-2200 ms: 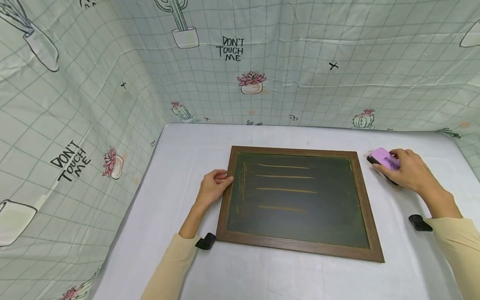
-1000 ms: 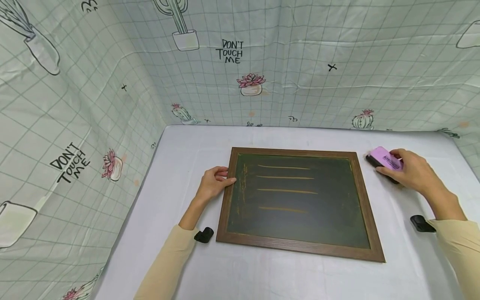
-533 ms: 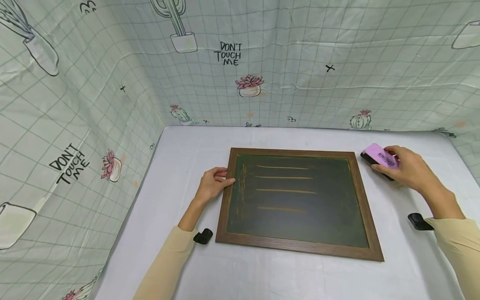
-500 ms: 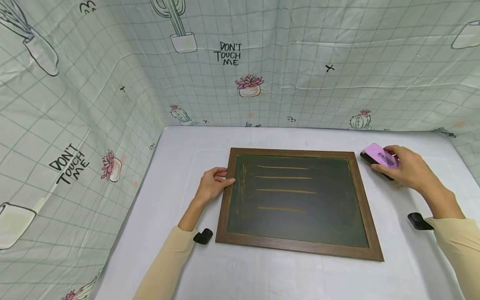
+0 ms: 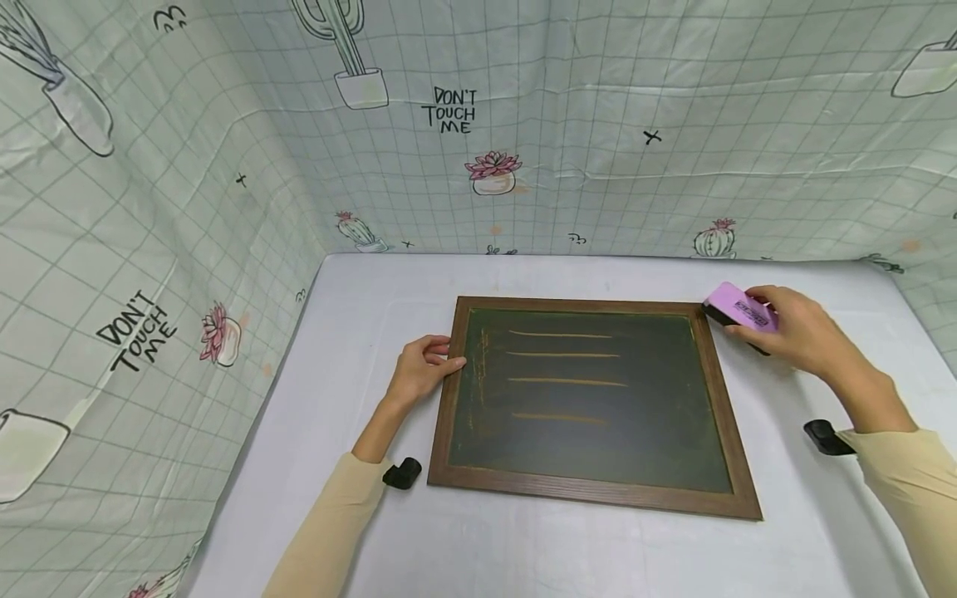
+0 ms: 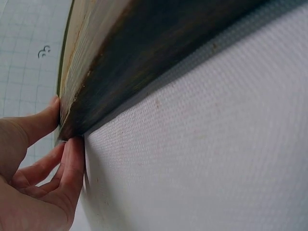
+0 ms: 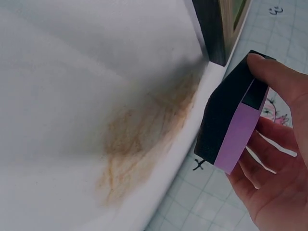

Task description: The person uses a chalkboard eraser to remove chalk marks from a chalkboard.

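A chalkboard (image 5: 658, 399) in a brown wooden frame lies on the white-covered table, with several yellow chalk lines across its middle and smudges near its left side. My left hand (image 5: 420, 370) pinches the frame's left edge, thumb on the upper face and fingertips at the lower edge, as the left wrist view shows. Held by my right hand (image 5: 800, 332) is a board eraser (image 5: 740, 307) with a purple top and a black underside. Raised off the table, the eraser (image 7: 236, 130) is beside the board's far right corner.
A brown dusty smear (image 7: 144, 134) marks the tablecloth below the eraser. Hanging cloth (image 5: 568, 149) printed with a grid and cacti encloses the table's back and left side. A black wrist device (image 5: 828, 438) sits at the right sleeve, another (image 5: 402, 473) at the left.
My right hand has lifted the eraser from the table and carried it left to the board's far right corner. My left thumb has shifted slightly onto the frame; the chalk lines look unchanged.
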Demonstrator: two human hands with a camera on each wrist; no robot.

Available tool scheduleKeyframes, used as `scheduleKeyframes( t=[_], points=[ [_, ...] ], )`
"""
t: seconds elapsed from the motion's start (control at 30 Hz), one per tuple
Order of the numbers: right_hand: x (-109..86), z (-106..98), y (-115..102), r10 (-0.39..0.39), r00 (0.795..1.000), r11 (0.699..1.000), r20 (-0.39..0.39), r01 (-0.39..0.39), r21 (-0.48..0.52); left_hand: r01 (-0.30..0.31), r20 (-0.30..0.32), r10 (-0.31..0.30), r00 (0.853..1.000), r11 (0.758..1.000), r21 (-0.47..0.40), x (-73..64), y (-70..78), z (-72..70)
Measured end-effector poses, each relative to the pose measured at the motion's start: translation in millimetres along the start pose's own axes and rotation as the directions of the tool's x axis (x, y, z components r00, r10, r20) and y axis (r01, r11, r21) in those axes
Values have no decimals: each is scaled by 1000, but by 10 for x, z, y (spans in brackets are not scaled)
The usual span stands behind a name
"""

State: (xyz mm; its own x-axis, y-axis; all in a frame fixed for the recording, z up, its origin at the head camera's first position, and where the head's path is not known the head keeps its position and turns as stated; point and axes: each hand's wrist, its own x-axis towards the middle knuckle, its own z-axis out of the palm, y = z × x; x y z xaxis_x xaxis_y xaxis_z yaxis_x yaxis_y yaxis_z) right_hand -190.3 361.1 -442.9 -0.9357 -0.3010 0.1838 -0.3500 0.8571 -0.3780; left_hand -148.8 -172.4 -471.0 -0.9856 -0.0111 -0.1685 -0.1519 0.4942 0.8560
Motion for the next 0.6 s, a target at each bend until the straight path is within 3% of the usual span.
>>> scheduleKeyframes(
  t=[0.6],
  points=[
    [134, 49, -277, -100, 994, 995, 33, 100, 1, 5, 0, -5, 1000, 1000, 3, -18, -5, 8]
  ],
)
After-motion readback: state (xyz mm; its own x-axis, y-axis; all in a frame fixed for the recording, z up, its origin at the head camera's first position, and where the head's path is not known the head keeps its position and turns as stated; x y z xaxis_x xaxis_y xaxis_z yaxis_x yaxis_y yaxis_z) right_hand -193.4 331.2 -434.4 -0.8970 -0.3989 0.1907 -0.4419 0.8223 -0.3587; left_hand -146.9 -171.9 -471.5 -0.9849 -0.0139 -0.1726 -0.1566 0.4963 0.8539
